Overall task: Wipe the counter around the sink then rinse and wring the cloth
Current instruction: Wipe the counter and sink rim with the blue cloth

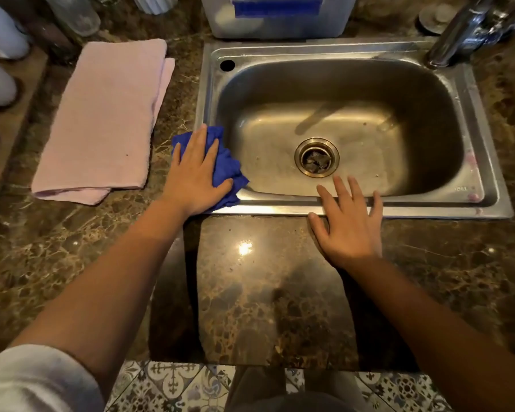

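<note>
**Flat-palm press on cloth at sink's left-front corner**

Pressed flat, the left hand (pixel 194 171) lay on the crumpled blue microfibre cloth (pixel 225 165), fingers spread and straight, not curled round it; cloth sat half on the brown marbled stone counter (pixel 72 248), half on the left rim of the stainless steel sink (pixel 485 162), near the front corner; right hand (pixel 350 224) rested spread and empty on the sink's front rim and counter edge, apparently bracing.

Handling, judged: cloth looked soft, light and floppy, bunched into folds; no stiffness, nothing fragile; likely grippy on stone, slicker on wet steel; it should slide under palm pressure alone; for rinse and wring, gather the bunched middle in a fist, then take both ends to twist; loose corners toward the basin may drag or drop in.

Chrome tap (pixel 452 40) stood at the back right, no water seen running; folded pink towel (pixel 107 120) lay on the counter left of the sink, just beside the cloth, not touching as far as visible; wiping could snag its edge.
</note>
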